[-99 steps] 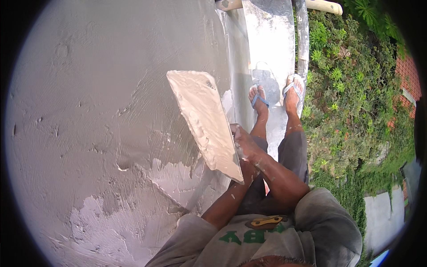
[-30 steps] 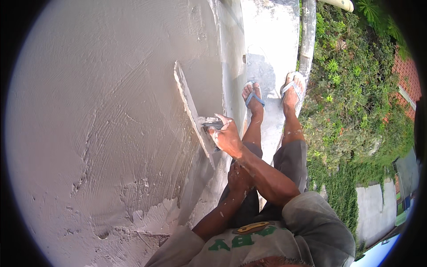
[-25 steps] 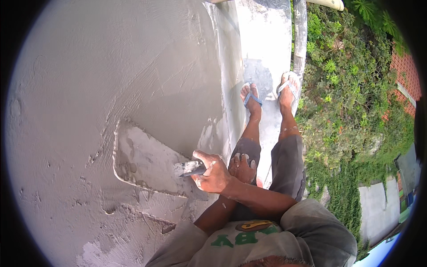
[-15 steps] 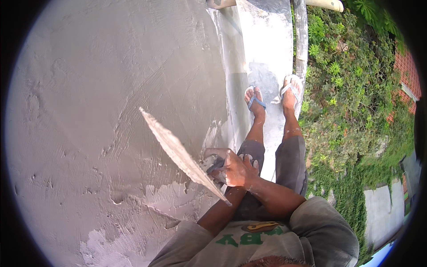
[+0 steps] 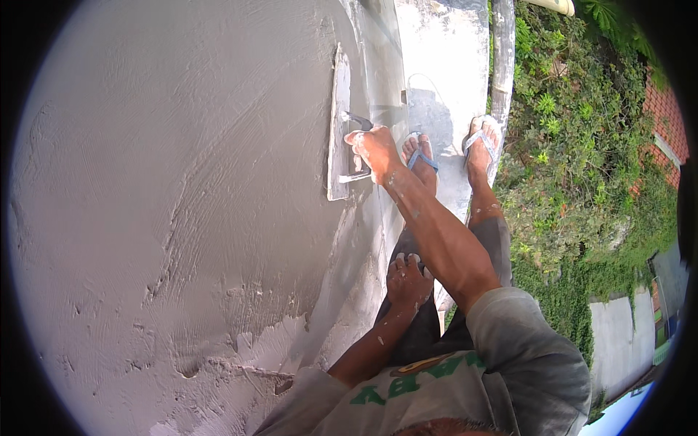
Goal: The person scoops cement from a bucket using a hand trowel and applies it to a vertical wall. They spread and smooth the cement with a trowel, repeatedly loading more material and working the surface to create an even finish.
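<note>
My right hand [image 5: 369, 151] grips the handle of a plaster-smeared steel trowel [image 5: 337, 123], whose long blade stands nearly edge-on against the wet grey plastered wall [image 5: 174, 145] near its right-hand edge. Ridges and streaks mark the plaster, with rougher, paler patches lower down. My left hand [image 5: 407, 280] lies open on my left thigh, below the right forearm, with pale smears on its fingers. It holds nothing that I can see.
My feet in flip-flops stand on a narrow white plank [image 5: 443, 73], edged by a bamboo pole [image 5: 502, 51]. Beyond the pole, far below, are shrubs [image 5: 567, 160], a red tiled roof [image 5: 654, 116] and a grey wall [image 5: 618, 341].
My right hand and trowel have swung up and forward along the plaster from the lower middle. The heap of plaster seen on the blade earliest is gone from view. My left hand stays at my leg.
</note>
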